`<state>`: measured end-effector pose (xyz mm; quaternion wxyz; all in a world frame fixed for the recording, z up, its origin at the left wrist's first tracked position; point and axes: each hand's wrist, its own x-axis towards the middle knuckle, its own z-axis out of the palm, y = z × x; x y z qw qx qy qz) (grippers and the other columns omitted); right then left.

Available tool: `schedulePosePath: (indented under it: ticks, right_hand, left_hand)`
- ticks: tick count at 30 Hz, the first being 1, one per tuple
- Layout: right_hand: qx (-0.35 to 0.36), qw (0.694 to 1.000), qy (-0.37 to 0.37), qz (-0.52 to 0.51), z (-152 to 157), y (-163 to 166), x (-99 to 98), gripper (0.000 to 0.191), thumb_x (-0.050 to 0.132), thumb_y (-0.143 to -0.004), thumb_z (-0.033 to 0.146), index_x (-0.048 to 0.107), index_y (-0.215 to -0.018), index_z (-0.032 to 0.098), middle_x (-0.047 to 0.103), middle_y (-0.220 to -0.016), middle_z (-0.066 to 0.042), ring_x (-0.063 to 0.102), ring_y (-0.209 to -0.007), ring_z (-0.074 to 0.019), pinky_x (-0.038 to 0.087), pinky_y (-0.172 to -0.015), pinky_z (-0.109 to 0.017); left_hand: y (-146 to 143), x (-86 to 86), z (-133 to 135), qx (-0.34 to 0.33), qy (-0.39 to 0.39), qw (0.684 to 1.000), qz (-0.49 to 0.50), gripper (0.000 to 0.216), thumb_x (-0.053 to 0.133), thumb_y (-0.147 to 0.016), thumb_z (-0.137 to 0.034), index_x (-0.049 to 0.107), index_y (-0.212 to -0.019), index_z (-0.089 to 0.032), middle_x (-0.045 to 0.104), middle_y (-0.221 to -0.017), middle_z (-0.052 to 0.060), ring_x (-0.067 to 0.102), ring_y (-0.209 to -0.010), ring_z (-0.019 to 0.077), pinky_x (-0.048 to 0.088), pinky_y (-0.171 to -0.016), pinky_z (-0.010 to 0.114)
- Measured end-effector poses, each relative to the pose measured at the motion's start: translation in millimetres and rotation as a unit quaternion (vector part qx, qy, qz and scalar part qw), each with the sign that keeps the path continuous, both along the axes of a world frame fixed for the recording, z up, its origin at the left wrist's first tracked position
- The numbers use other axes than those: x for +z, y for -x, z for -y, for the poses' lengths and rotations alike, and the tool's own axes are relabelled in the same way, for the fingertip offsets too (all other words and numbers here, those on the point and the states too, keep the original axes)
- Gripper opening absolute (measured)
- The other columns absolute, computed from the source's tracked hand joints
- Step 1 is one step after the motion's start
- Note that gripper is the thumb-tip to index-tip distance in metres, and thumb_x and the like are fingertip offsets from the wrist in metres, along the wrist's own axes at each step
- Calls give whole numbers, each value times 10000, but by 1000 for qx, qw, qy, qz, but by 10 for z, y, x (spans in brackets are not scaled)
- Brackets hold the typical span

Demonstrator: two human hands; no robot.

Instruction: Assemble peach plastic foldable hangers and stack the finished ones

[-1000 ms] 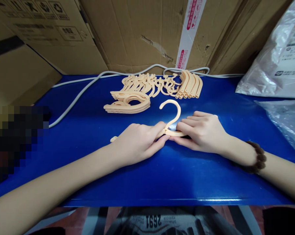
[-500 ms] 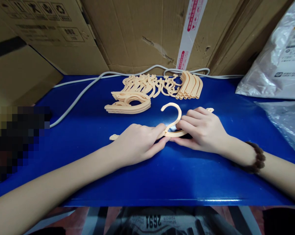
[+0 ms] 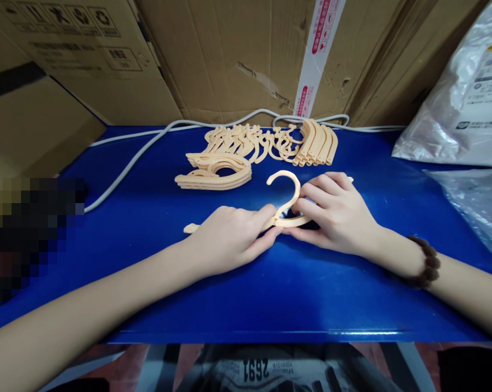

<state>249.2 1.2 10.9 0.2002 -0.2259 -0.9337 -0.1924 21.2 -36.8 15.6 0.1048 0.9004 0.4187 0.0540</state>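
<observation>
A peach plastic hanger lies across the blue table, its hook pointing away from me. My left hand is closed over the hanger's left arm, whose tip sticks out past the wrist. My right hand grips the right arm, with fingers curled over it beside the hook; its tip peeks out behind the knuckles. A dark bead bracelet is on my right wrist.
Several folded peach hangers are stacked behind the hands, and a row of more stands further back. A white cable runs along the rear. Cardboard boxes wall the back; plastic bags lie at right.
My right hand has lifted the hanger's right arm up and inward, towards the hook. The left hand has stayed in place.
</observation>
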Motion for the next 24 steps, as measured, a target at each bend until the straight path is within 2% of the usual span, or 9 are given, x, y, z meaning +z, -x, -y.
schedulePosePath:
  ticks: [6, 11, 17, 24]
  right_hand:
    - [-19, 1000, 2, -5, -1, -3, -14, 367, 500, -943, 531, 616, -857, 194, 632, -939, -87, 489, -906, -238, 357, -807, -392]
    - [-33, 999, -17, -15, 18, 5, -9, 370, 517, -932, 551, 611, -866, 199, 638, -1006, -97, 498, -935, -240, 378, -815, -408]
    - [-52, 996, -38, -57, 46, -3, 37, 397, 572, -883, 613, 616, -862, 219, 663, -1089, -87, 530, -1050, -258, 330, -1034, -490]
    - [-79, 994, -28, -66, 24, -2, 30, 440, 538, -880, 666, 597, -874, 229, 669, -1084, -55, 524, -976, -230, 345, -940, -458]
  left_hand:
    - [6, -58, 2, -4, -34, 999, 19, 194, 388, -1007, -344, 427, -869, -213, 591, -658, -35, 587, -530, 184, 243, -491, 255]
    - [-7, -26, 3, 0, -23, 1000, 5, 181, 394, -1010, -347, 444, -908, -206, 621, -690, -25, 622, -563, 202, 262, -498, 266]
    - [-11, 11, 13, 0, -6, 1000, -16, 214, 385, -1023, -370, 465, -922, -199, 642, -714, -11, 645, -600, 216, 291, -510, 276]
    - [-34, 49, 29, 12, 7, 999, -51, 240, 342, -1049, -365, 487, -983, -186, 700, -780, 11, 682, -644, 221, 318, -512, 275]
